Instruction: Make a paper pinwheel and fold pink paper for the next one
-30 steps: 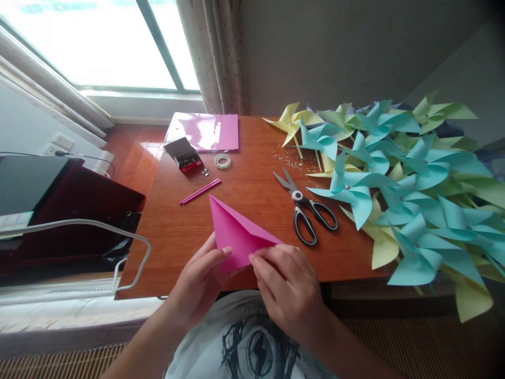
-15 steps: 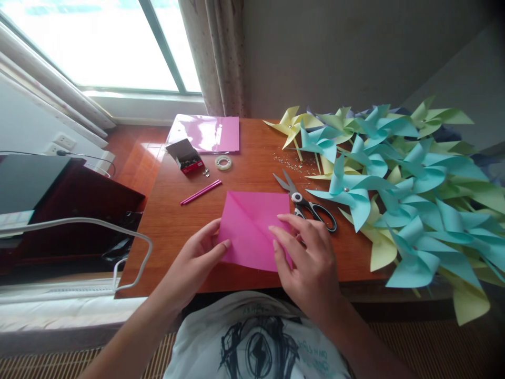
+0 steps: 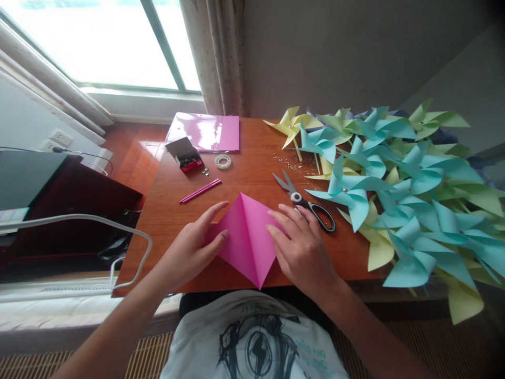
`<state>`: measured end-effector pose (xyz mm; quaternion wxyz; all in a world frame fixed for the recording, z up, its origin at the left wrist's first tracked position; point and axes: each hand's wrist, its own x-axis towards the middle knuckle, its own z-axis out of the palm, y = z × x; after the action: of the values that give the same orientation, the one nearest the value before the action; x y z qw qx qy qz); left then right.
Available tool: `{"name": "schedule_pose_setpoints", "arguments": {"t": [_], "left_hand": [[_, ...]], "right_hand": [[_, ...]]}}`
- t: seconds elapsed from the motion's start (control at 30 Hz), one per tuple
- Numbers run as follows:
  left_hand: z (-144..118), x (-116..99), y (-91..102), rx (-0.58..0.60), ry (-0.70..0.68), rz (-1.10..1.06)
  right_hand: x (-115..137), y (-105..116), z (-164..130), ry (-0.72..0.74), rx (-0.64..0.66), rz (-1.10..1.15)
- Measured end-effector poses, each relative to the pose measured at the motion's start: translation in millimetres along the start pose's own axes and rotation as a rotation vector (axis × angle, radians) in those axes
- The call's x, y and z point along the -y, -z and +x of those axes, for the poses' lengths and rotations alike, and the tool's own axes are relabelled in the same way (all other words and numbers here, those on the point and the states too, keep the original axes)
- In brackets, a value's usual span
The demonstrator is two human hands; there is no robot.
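— What differs from half a second ago?
— The pink paper (image 3: 248, 239), then a flat square, now lies as a folded kite shape on the desk (image 3: 173, 210), near edge.
— The grip?
— Left hand (image 3: 189, 250) and right hand (image 3: 303, 250) press it flat, fingers open, beside the scissors (image 3: 305, 202).

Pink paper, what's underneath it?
The pink paper lies on the wooden table; both hands' fingers press it. Its near tip overhangs the edge. Anything beneath stays hidden.
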<state>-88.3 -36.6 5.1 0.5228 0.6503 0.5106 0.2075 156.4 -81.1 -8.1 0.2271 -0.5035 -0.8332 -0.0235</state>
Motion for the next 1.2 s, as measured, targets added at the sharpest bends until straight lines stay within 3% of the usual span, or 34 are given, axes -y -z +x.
{"name": "schedule_pose_setpoints", "arguments": {"t": [0.17, 0.27, 0.33, 0.4, 0.47, 0.57, 0.93, 1.2], "left_hand": [[-5.7, 4.7, -2.6, -0.209, -0.139, 0.532], [-8.5, 8.3, -4.9, -0.307, -0.321, 0.783], [-9.2, 10.0, -4.3, -0.262, -0.491, 0.883], [-9.3, 11.4, -2.5, -0.127, -0.640, 0.928], [-9.1, 13.2, -0.6, 0.010, -0.706, 0.939], [-9.3, 16.0, 0.3, 0.094, -0.701, 0.943], [-15.8, 17.9, 0.9, 0.117, -0.724, 0.977], [-16.4, 19.4, 1.3, 0.135, -0.688, 0.959]], "right_hand": [[1.2, -7.1, 1.1, 0.097, 0.042, 0.097], [1.0, -11.1, 0.6, 0.145, 0.078, 0.124], [0.4, -13.3, -0.1, 0.172, 0.094, 0.137], [-0.5, -15.3, -1.3, 0.193, 0.102, 0.150], [-1.4, -17.0, -2.9, 0.209, 0.114, 0.158], [-2.5, -18.5, -5.8, 0.214, 0.160, 0.171], [-8.3, -4.8, -8.5, 0.188, 0.362, 0.272], [-7.8, -3.0, -8.0, 0.207, 0.388, 0.260]]}}
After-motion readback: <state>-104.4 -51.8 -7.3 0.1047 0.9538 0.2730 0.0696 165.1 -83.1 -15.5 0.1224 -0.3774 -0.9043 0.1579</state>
